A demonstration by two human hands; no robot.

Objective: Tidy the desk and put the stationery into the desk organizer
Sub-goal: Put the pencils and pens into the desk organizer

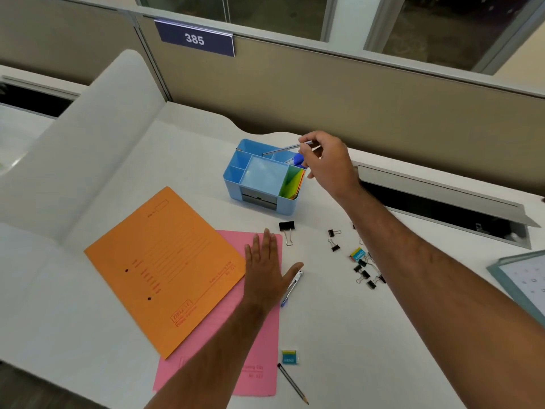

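Observation:
A light blue desk organizer (236,172) stands on the white desk, with coloured paper in its right slot. My right hand (327,163) hovers over its back right corner and pinches a thin silver pen (280,149), with a blue object just below the fingers. My left hand (269,270) lies flat with straight fingers on a pink folder (259,349). A clear pen with a blue tip (292,287) lies beside the left thumb. A pencil (292,383) and an eraser (289,357) lie near the front edge.
An orange folder (165,267) overlaps the pink one on the left. A large binder clip (287,230), several small binder clips (364,274) and a second eraser (357,255) are scattered to the right. An open cable tray (442,202) and a grey-framed board (522,278) lie further right.

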